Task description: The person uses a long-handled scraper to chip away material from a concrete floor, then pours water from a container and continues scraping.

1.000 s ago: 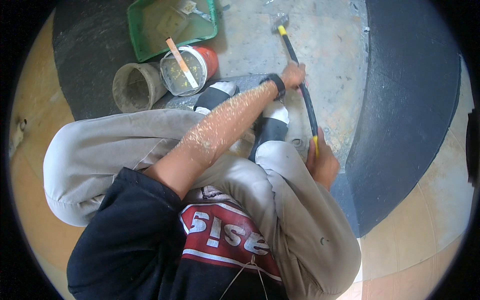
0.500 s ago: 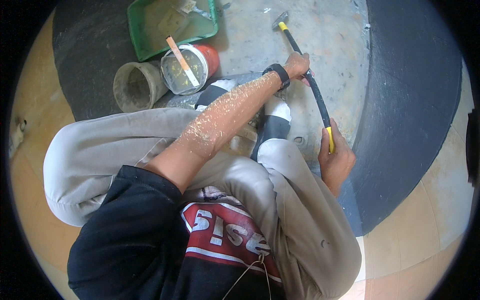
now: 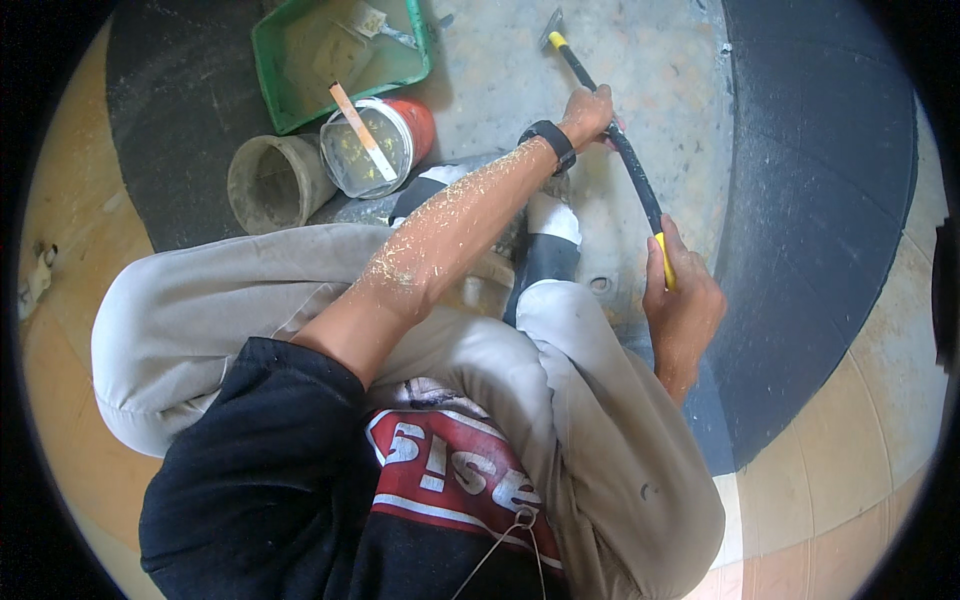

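A scraper (image 3: 637, 170) with a long black handle, yellow at both ends, slants over the grey floor sheet. Its flat metal blade is at the far end, seen nearly edge-on and pointing away from me. My left hand (image 3: 588, 117) is closed round the handle's upper half, below the yellow collar. The yellow butt end sits in my right hand (image 3: 684, 300), its thumb and fingers wrapped on it. Pale yellowish flakes cover my left forearm, which crosses in front of my lap. From this angle I cannot tell whether the blade touches the floor.
Left of my feet stand a grey bucket (image 3: 270, 185) and an orange-red and white bucket (image 3: 412, 130) with a stick (image 3: 362, 131) across it. Behind them, a green tray (image 3: 262, 62) holds murky water and a putty knife (image 3: 375, 20). Dark matting (image 3: 820, 190) curves along the right.
The scraper's blade has turned from showing its broad side to nearly edge-on. My left hand has shifted slightly away and left; the right has moved slightly right. Both still grip the handle.
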The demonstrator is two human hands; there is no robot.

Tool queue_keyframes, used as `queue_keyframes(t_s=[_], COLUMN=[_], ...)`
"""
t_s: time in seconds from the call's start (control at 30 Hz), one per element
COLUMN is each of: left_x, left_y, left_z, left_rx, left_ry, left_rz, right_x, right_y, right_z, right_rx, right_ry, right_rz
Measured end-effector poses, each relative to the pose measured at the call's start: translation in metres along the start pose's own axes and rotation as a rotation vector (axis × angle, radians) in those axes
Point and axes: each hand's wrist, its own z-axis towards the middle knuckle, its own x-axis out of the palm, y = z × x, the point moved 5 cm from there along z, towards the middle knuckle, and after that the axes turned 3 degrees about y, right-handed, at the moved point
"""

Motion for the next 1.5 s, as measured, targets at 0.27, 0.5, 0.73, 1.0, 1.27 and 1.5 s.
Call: queue_keyframes(t_s=[0.27,0.5,0.73,1.0,1.27,1.5], left_x=[-0.024,-0.008,0.016,0.037,-0.026,-0.022], left_y=[-0.022,0.036,0.106,0.103,0.005,0.049], left_z=[0.027,0.007,-0.04,-0.057,0.018,0.008], left_rx=[0.026,-0.028,-0.212,-0.093,-0.009,-0.009], left_ry=[-0.026,-0.018,0.033,-0.06,-0.036,0.013], left_rz=[-0.006,-0.018,-0.026,0.079,0.056,0.006], right_x=[0.017,0.026,-0.005,-0.032,0.034,0.037], right_y=[0.01,-0.004,-0.027,-0.035,0.01,0.008], right_z=[0.024,-0.025,-0.078,-0.079,-0.014,-0.042], right_rx=[-0.131,-0.083,-0.064,0.029,-0.07,-0.049], right_ry=[-0.023,0.178,0.245,0.194,-0.018,0.119], right_rz=[0.01,-0.162,-0.054,0.045,0.112,-0.084])
